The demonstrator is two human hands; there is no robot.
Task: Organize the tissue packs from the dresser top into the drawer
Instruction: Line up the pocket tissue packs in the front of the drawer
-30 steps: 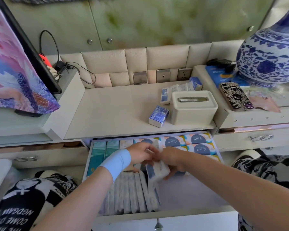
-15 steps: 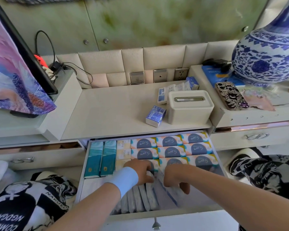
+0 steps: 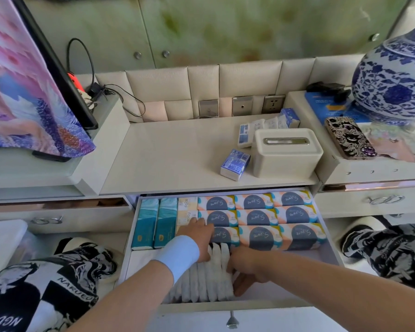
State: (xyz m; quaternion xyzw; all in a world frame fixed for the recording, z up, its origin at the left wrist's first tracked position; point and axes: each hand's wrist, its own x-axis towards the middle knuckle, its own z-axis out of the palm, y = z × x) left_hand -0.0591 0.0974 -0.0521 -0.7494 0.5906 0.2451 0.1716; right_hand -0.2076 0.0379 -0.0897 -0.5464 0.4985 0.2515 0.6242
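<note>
Seating white packs in open drawer

Head view: both hands are inside the drawer. Left hand, blue wristband, lies flat with straight fingers on the packs behind the white pack row; it grips nothing. Right hand sits against the right end of that row, thumb along its side; fingers hidden, so grip cannot be told. S-pure packs fill the drawer's rear, teal packs at left. On the dresser top: one blue pack just beside the tissue box, more packs behind it.
</note>
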